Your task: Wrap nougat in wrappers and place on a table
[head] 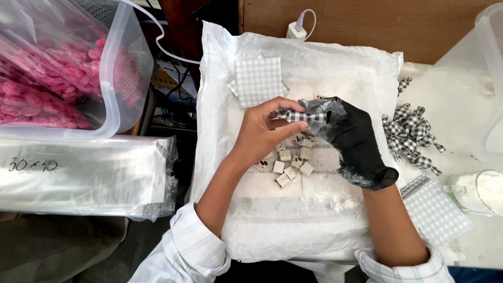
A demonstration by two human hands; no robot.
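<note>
Both your hands meet on one small sweet in black-and-white checked wrapper (pixel 303 116): your bare left hand (pixel 262 133) pinches its left end, your black-gloved right hand (pixel 353 144) closes on the right. Its long axis runs hand to hand. Below your fingers lie pale speckled candy cubes (pixel 288 162) on the white plastic sheet (pixel 272 225).

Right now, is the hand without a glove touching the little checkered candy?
Touching. The head view shows the bare left hand pinching one twisted end of the checkered wrapped piece with its fingers, while the gloved right hand holds the other end.
</note>
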